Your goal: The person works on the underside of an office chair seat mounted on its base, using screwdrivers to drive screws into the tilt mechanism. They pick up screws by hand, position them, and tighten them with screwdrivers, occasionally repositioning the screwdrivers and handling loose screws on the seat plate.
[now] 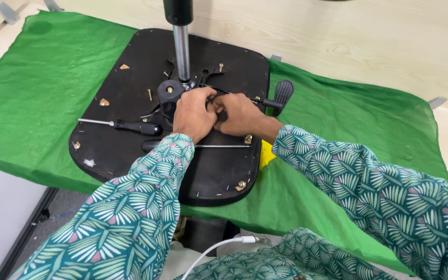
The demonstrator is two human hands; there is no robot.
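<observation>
**Both hands on the chair mechanism**

While a white cable (211, 250) lies nearest, the left hand (194, 114) and right hand (239, 115) meet, fingers curled around the black mechanism (169, 96) on the upturned seat base (130, 78). A screwdriver (125, 125) lies just left; beyond rises the steel column (182, 49).

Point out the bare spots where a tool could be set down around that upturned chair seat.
Free: the green cloth left of the black seat base, and the cloth right of the lever paddle. Crowded: the seat's middle, where the left hand and right hand meet at the mechanism under the metal post, beside a screwdriver.
</observation>
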